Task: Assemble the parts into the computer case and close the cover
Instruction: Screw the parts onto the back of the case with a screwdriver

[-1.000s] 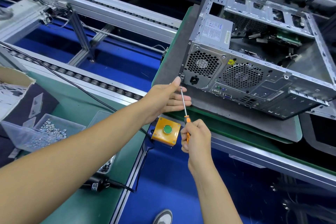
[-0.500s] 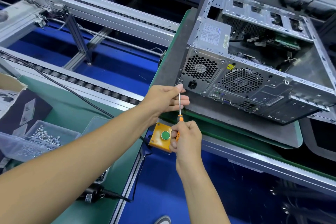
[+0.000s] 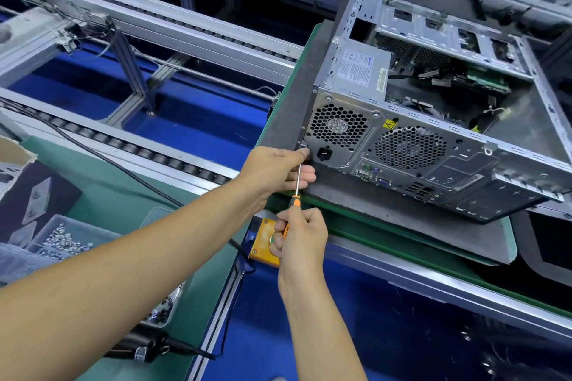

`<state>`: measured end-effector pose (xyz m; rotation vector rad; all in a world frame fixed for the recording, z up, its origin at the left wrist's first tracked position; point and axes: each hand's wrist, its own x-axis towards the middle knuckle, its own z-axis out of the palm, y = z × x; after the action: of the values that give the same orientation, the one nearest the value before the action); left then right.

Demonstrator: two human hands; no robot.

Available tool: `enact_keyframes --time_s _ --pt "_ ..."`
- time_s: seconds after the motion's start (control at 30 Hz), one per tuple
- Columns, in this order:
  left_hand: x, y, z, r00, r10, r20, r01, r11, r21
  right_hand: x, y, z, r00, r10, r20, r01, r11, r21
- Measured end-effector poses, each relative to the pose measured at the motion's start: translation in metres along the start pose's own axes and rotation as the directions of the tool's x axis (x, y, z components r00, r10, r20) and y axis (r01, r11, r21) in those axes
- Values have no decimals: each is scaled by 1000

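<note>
Two hands at open grey metal computer case (image 3: 433, 145), lying on grey pallet (image 3: 387, 210). Right hand (image 3: 301, 233) clenches orange-handled screwdriver (image 3: 296, 187); left hand (image 3: 277, 168) fingers steady its shaft at the case's rear corner.

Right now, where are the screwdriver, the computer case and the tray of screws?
screwdriver (image 3: 297, 178), head view, on its bare metal shaft.
computer case (image 3: 411, 148), head view, on the rear fan grille.
tray of screws (image 3: 66, 243), head view, on the screws inside.
</note>
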<state>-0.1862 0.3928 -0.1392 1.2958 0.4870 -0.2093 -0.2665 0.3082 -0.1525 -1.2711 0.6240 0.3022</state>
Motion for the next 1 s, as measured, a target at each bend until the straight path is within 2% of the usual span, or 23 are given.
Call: enact_keyframes --time_s 0.5,0.7,0.87,1.0 --pt "8 3 -2 998 35 50 -40 995 90 10 -2 8 999 31 7 -32 999 26" --pt "-5 4 -5 984 -8 175 -17 990 137 7 0 10 995 94 39 -99 985 138" --pt "-18 -4 -17 977 -38 211 -32 948 318 3 -4 13 990 132 45 -137 980 145" --pt "-22 -15 -24 984 27 174 -97 910 404 2 -4 16 987 159 27 -161 971 178"
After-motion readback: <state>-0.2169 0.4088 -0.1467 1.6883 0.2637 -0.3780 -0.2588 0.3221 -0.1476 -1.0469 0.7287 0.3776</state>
